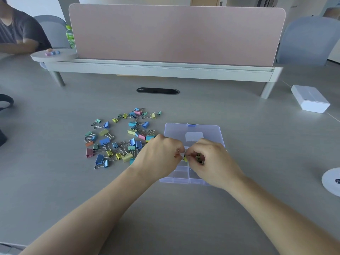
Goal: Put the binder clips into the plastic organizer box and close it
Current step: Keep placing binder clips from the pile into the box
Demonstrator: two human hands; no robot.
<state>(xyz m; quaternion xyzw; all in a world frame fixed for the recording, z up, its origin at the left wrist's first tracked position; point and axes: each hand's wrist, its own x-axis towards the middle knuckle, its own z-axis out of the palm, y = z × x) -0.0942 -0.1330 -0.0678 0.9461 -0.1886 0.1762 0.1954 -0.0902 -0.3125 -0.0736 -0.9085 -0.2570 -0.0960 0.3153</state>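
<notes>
Pinching one small yellow clip (185,159) between them, the left hand (161,155) and right hand (215,161) meet over the open organizer box (184,178), the fingers of both curled onto it. The right may cup more clips, though that is unclear. The other binder clips (119,140) lie scattered on the desk (165,208) at nine o'clock from the box. Each clip is probably light, stiff and springy, with a slick painted body, so the wire handles look the surest hold. The thin lid (193,133), lying open at twelve o'clock, likely flexes.
</notes>
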